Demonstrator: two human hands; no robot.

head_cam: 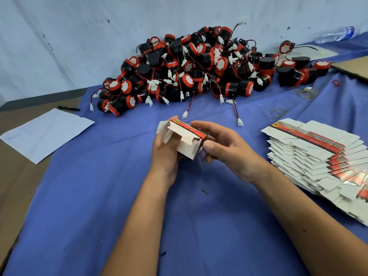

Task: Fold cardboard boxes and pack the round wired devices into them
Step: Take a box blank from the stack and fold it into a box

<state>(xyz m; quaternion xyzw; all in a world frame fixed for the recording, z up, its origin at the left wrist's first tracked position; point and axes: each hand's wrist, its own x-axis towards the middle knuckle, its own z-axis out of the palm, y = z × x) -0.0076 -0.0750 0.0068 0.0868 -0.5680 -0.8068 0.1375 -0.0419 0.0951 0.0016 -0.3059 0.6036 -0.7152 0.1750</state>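
Blue cloth (99,196) is spread over the tabletop; above its middle a half-folded box (182,139) is gripped by the left hand (164,154) and pinched by the right hand (227,148), devices (189,66) being heaped at the far edge.

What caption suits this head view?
Both hands, left and right, fold a box before the device pile.

At mid-frame the left hand (166,154) and right hand (227,149) hold a half-folded cardboard box (184,139) above the blue cloth (111,196), its end flaps open toward the camera. A heap of round wired devices (199,66) fills the upper centre. Flat box blanks (322,156) are stacked at right. At left lie a white sheet (45,134) and what looks like a pen (68,108)
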